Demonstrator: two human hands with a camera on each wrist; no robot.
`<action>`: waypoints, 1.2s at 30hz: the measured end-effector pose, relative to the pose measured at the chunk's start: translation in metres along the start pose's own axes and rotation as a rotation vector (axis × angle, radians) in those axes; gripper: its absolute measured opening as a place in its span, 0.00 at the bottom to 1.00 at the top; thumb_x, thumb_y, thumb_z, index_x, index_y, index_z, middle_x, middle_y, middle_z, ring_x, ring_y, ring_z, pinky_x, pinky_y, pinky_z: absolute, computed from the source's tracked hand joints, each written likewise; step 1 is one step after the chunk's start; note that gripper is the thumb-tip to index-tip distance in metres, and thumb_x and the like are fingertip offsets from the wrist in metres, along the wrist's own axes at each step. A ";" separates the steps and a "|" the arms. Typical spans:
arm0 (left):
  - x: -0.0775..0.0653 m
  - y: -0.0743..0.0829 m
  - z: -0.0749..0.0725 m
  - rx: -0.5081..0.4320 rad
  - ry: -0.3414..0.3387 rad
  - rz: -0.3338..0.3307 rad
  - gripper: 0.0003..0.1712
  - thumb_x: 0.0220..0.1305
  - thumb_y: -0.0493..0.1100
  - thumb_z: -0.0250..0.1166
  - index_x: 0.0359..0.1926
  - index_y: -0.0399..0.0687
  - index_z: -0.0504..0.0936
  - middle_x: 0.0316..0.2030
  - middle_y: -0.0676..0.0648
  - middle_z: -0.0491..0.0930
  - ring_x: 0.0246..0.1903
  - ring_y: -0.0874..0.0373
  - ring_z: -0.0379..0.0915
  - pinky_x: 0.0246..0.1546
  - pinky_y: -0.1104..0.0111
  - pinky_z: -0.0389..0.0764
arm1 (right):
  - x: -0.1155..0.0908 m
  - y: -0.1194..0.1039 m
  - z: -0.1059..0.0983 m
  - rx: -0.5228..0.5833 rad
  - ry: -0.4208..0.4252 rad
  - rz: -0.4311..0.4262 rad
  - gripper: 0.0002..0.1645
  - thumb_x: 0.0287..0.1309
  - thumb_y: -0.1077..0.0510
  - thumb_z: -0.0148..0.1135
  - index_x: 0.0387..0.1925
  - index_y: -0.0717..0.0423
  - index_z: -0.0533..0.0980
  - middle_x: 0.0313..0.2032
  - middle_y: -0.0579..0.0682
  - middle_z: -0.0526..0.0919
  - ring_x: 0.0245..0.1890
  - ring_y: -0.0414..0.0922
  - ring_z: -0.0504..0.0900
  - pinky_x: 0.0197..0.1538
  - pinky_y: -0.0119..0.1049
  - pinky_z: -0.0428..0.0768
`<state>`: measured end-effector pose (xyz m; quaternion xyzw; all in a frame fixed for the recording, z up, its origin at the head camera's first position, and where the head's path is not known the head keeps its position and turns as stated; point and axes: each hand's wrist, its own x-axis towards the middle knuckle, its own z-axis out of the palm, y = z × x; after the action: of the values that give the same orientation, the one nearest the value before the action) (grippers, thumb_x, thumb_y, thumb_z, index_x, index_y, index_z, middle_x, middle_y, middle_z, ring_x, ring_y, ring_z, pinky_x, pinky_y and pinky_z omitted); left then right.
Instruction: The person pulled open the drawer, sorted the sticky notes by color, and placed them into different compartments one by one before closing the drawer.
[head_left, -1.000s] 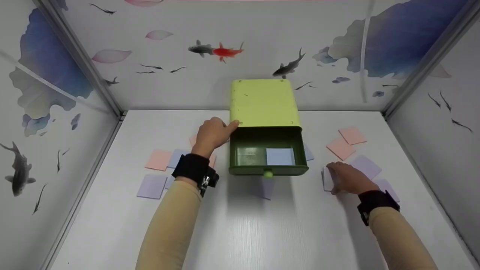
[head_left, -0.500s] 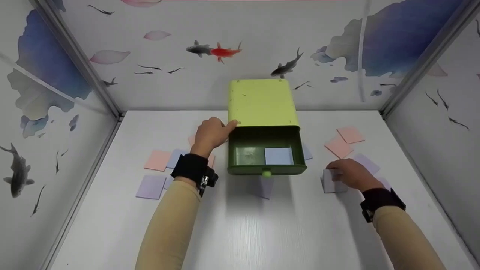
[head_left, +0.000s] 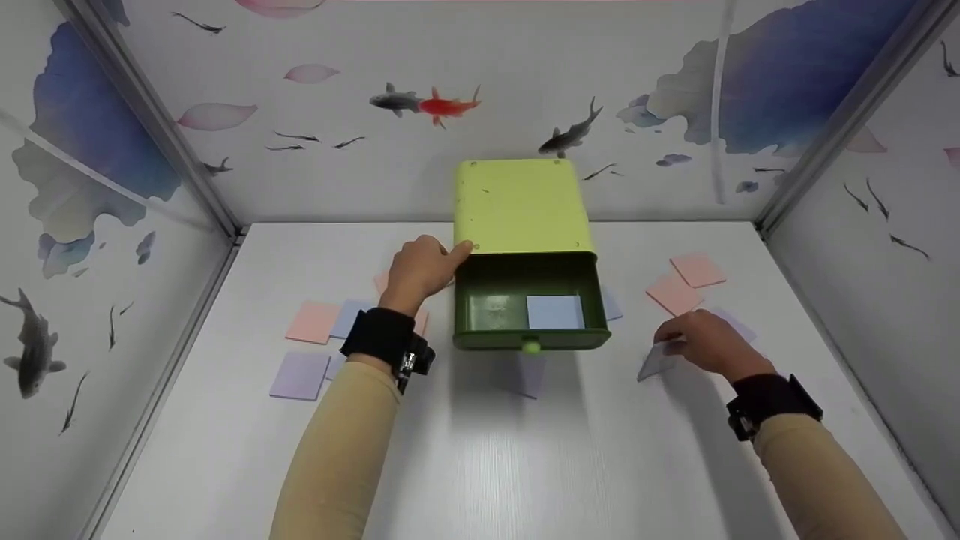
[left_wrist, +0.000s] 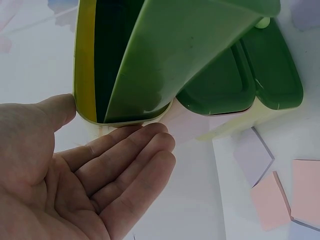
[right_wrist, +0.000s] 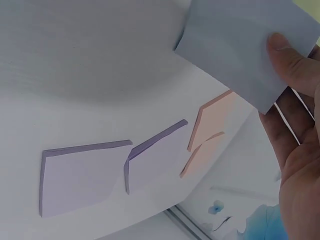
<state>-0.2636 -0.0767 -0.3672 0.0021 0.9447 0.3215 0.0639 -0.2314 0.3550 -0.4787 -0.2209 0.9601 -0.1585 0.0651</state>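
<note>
A yellow-green drawer unit (head_left: 521,206) stands at the back, its dark green top drawer (head_left: 491,341) pulled out with a light blue sticky note pad (head_left: 555,312) inside. My left hand (head_left: 421,268) touches the unit's front left corner, thumb on top and fingers along the side. In the left wrist view these fingers (left_wrist: 125,170) look fairly straight. Right of the drawer, my right hand (head_left: 705,345) pinches a blue-grey sticky note pad (right_wrist: 240,50) between thumb and fingers. That pad is tilted, and its lower corner looks close to the tabletop; contact cannot be told.
Two pink pads (head_left: 675,292) and partly hidden purple pads (right_wrist: 85,177) lie on the right. More pink (head_left: 313,322), blue and purple pads (head_left: 300,375) lie on the left, some behind the left arm. One purple pad (head_left: 531,377) lies below the drawer. Printed wall panels (head_left: 300,180) enclose the table.
My right hand has lifted the blue-grey pad off the table and tilted it. My left hand has stayed at the unit's corner. The view has shifted slightly.
</note>
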 end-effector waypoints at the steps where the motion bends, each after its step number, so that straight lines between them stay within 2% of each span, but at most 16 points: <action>1: 0.000 0.000 0.000 0.001 0.000 0.000 0.33 0.69 0.65 0.52 0.12 0.52 0.62 0.13 0.55 0.59 0.17 0.59 0.60 0.23 0.68 0.63 | 0.000 -0.001 0.000 0.000 0.008 -0.003 0.12 0.52 0.70 0.68 0.36 0.53 0.86 0.37 0.49 0.88 0.41 0.51 0.85 0.46 0.48 0.82; 5: 0.000 0.000 0.001 0.008 -0.001 0.002 0.33 0.69 0.65 0.52 0.12 0.52 0.62 0.12 0.55 0.59 0.17 0.59 0.60 0.23 0.68 0.63 | 0.000 -0.004 -0.001 0.004 0.036 -0.003 0.11 0.51 0.69 0.70 0.32 0.49 0.85 0.33 0.46 0.88 0.39 0.49 0.85 0.44 0.48 0.82; 11: 0.000 0.000 0.000 0.017 0.005 -0.005 0.32 0.69 0.65 0.52 0.14 0.51 0.66 0.15 0.53 0.63 0.20 0.57 0.64 0.25 0.68 0.66 | 0.001 -0.006 -0.001 0.018 0.105 -0.010 0.13 0.49 0.71 0.70 0.31 0.50 0.86 0.33 0.48 0.89 0.38 0.48 0.86 0.45 0.49 0.82; 18: 0.000 0.000 -0.001 0.026 0.011 -0.011 0.31 0.69 0.65 0.51 0.16 0.50 0.69 0.18 0.52 0.66 0.22 0.56 0.66 0.26 0.67 0.67 | 0.004 -0.011 -0.012 0.042 0.167 -0.051 0.13 0.47 0.73 0.70 0.32 0.54 0.86 0.32 0.49 0.88 0.36 0.47 0.86 0.44 0.48 0.83; 26: 0.001 0.000 0.000 0.019 0.008 -0.003 0.32 0.69 0.65 0.51 0.14 0.51 0.66 0.15 0.53 0.62 0.20 0.57 0.63 0.24 0.67 0.65 | 0.005 -0.022 -0.034 0.033 0.177 -0.036 0.13 0.47 0.73 0.70 0.32 0.54 0.86 0.32 0.49 0.89 0.37 0.48 0.86 0.45 0.50 0.82; 30: 0.001 0.000 0.000 0.023 0.004 -0.003 0.32 0.69 0.66 0.51 0.15 0.51 0.67 0.17 0.52 0.63 0.21 0.56 0.64 0.25 0.67 0.66 | 0.006 -0.029 -0.049 0.044 0.181 -0.021 0.13 0.49 0.73 0.69 0.33 0.55 0.86 0.33 0.50 0.88 0.39 0.49 0.84 0.46 0.52 0.82; 36: 0.001 0.000 0.000 0.031 0.001 -0.002 0.32 0.69 0.66 0.51 0.14 0.51 0.65 0.15 0.53 0.62 0.20 0.57 0.63 0.24 0.67 0.65 | 0.010 -0.044 -0.075 0.037 0.202 -0.066 0.13 0.49 0.73 0.69 0.32 0.54 0.86 0.34 0.50 0.89 0.41 0.51 0.85 0.48 0.53 0.81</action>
<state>-0.2643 -0.0765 -0.3677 0.0016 0.9496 0.3069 0.0636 -0.2371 0.3337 -0.3941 -0.2341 0.9509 -0.1996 -0.0334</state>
